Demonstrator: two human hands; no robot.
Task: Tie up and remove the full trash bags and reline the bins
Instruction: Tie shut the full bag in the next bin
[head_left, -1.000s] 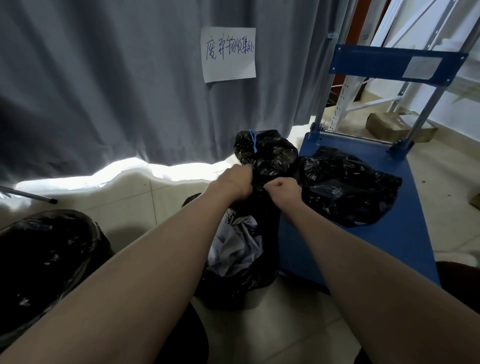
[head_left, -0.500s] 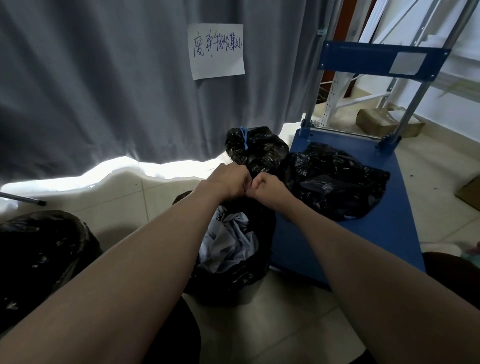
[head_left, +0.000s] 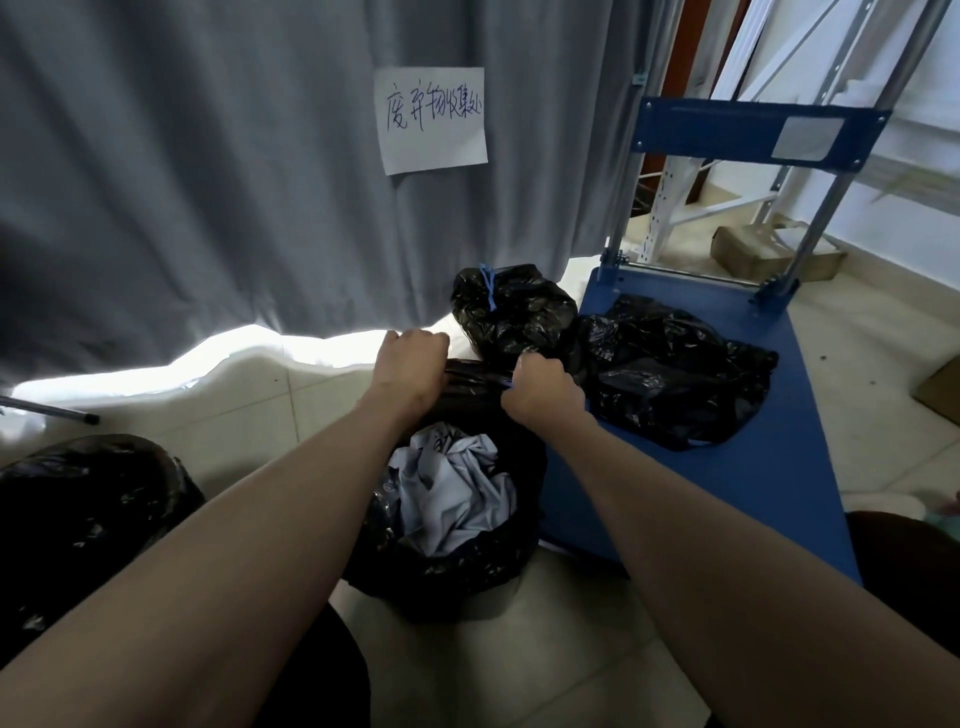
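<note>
The open trash bag (head_left: 457, 525) stood upright on the tiled floor (head_left: 249, 415), directly ahead of me and against the left edge of the blue cart (head_left: 727, 493). Its mouth faced up, with pale crumpled cloth (head_left: 452, 493) showing inside. The far rim of the bag was pulled into a taut band running left to right between my fists.

Both my arms reached forward over the bag. My left hand (head_left: 410, 364) was curled round the left end of that band, knuckles up. My right hand (head_left: 540, 389) was curled round the right end, where a bit of blue tie (head_left: 508, 384) showed at the fist. The two hands were apart, with black plastic stretched between them.

A tied black bag (head_left: 514, 312) with a blue tie sat beyond my hands at the foot of the grey curtain (head_left: 208, 182). A slack black bag (head_left: 675, 369) lay on the cart deck. A lined bin (head_left: 83, 514) stood at my lower left. A handwritten paper sign (head_left: 431, 119) hung on the curtain.
</note>
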